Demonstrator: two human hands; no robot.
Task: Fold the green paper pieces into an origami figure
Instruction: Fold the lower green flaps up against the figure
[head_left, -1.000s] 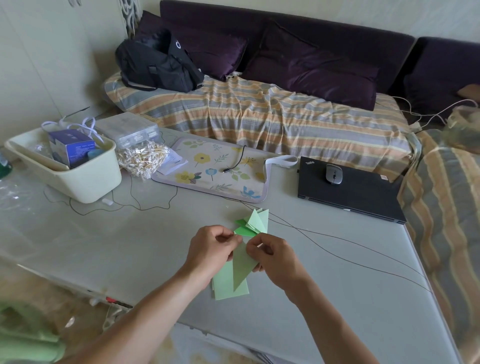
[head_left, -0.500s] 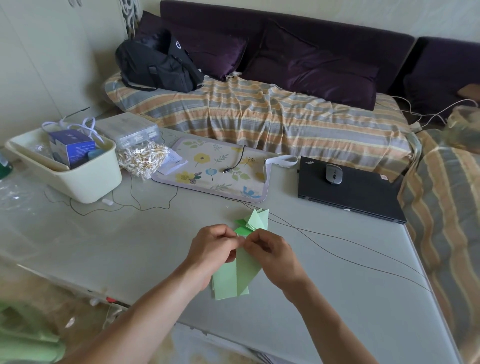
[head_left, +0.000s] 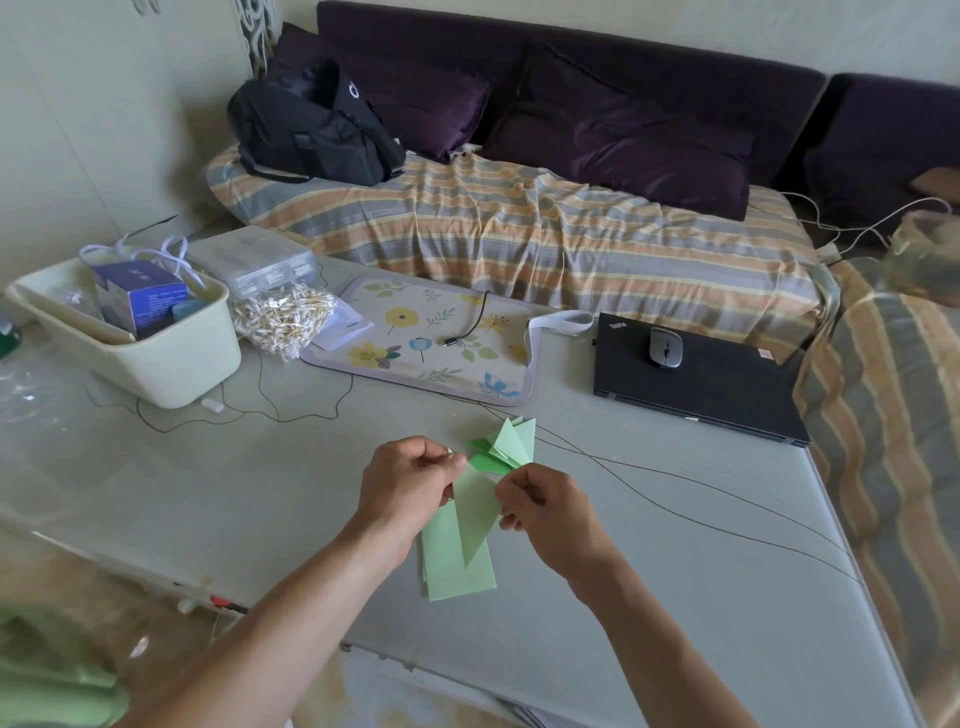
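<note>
The folded strip (head_left: 475, 512) hung between both hands just above the table (head_left: 208, 483), a pale green piece already creased to a long point aimed down toward the near edge. The left hand (head_left: 408, 486) pinched its upper left corner between thumb and curled fingers, and the right hand (head_left: 543, 506) pinched the right edge the same way. Holding it at two opposite spots probably kept the paper taut so the next crease could be lined up.

Directly under the strip, flat sheets (head_left: 457, 566) lay stacked on the table, most likely stock kept close for the next units. Just beyond the strip, touching the table, sat the finished pieces (head_left: 506, 447), several light and darker green triangles fanned together; parked there, they were out of the folding space yet within reach for joining.

A thin wire (head_left: 675, 512) ran across the table to the right of the strip. Farther beyond the strip lay a floral mat (head_left: 426, 338), with a closed laptop (head_left: 717, 384) carrying a mouse (head_left: 665, 347) to its right. Far left of the strip stood a tub (head_left: 156, 358) holding a blue box (head_left: 137, 296).
</note>
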